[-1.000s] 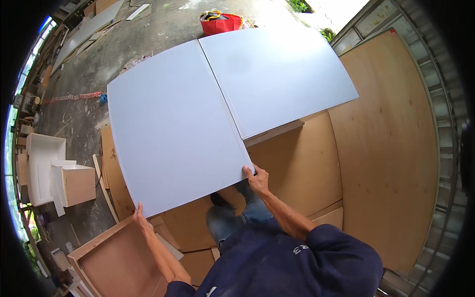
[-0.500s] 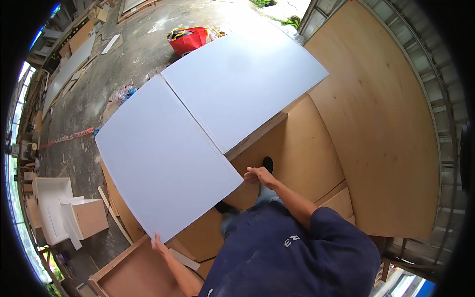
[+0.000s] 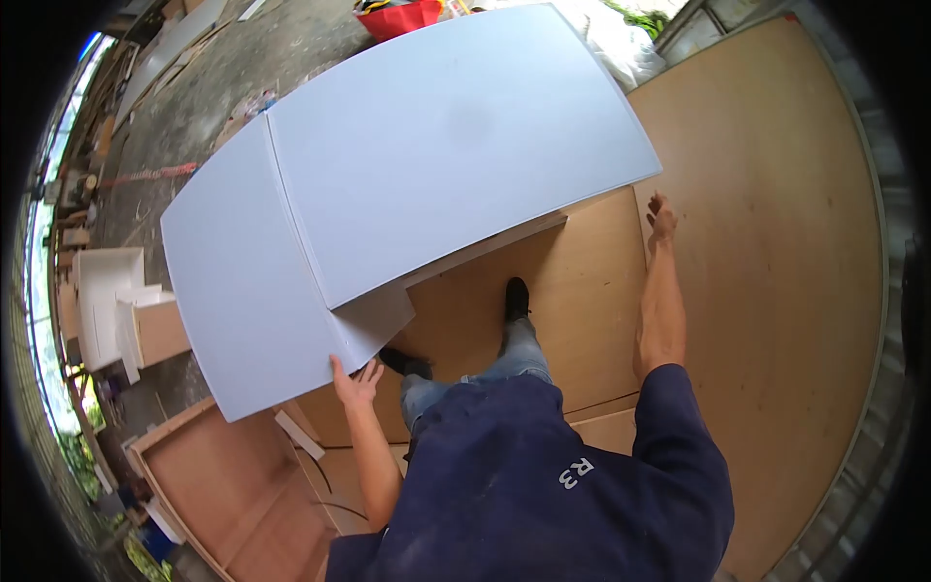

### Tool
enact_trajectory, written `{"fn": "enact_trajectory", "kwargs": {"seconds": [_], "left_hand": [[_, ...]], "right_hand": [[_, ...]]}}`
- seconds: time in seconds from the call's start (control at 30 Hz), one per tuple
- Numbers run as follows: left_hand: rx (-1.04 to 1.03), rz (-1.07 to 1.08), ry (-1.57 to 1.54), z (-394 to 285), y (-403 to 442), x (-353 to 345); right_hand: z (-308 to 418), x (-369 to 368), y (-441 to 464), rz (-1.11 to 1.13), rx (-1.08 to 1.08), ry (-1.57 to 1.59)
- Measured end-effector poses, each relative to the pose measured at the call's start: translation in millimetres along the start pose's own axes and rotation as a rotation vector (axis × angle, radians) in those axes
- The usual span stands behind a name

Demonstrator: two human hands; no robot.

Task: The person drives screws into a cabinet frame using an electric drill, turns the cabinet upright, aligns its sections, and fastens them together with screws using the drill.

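Note:
Two pale, whitish-blue panels lie side by side in front of me, a left panel [image 3: 242, 291] and a larger right panel [image 3: 456, 165]. A narrow dark seam separates their tops. The left one reaches a little past the near edge of the right one, whose overhang shades it. My left hand [image 3: 357, 382] is at the near edge of the left panel, fingers spread, thumb up against the edge. Beyond the right panel's near right corner, my right hand [image 3: 661, 217] hangs with loosely bent fingers. It appears apart from the panel and holds nothing visible.
A large plywood sheet [image 3: 766, 272] stretches along the right. Brown board [image 3: 572, 301] lies under my feet. At lower left is an open wooden frame box [image 3: 223, 475]; white cabinet parts [image 3: 107, 301] stand beyond. A red bag [image 3: 402, 17] sits past the panels.
My right hand moved away from the left panel's near corner out to the right panel's right corner. My left hand shifted rightward along the near edge. The view turned, and the panels sit differently.

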State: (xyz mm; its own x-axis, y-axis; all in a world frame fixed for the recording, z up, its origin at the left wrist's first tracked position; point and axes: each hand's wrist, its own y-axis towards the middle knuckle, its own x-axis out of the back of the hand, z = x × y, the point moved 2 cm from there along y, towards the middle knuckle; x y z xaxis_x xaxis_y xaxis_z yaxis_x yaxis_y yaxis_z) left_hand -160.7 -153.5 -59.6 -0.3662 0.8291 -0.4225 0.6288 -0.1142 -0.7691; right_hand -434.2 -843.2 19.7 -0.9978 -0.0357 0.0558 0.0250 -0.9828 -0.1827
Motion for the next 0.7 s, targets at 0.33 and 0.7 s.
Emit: {"fn": "enact_trajectory", "kwargs": {"seconds": [0.33, 0.7], "left_hand": [[-0.429, -0.291, 0.366, 12, -47, -51], [-0.61, -0.28, 0.496, 13, -48, -54]], "right_hand": [[31, -54, 87, 0.191, 0.02, 0.079], [12, -34, 105, 0.066, 0.212, -0.133]]}}
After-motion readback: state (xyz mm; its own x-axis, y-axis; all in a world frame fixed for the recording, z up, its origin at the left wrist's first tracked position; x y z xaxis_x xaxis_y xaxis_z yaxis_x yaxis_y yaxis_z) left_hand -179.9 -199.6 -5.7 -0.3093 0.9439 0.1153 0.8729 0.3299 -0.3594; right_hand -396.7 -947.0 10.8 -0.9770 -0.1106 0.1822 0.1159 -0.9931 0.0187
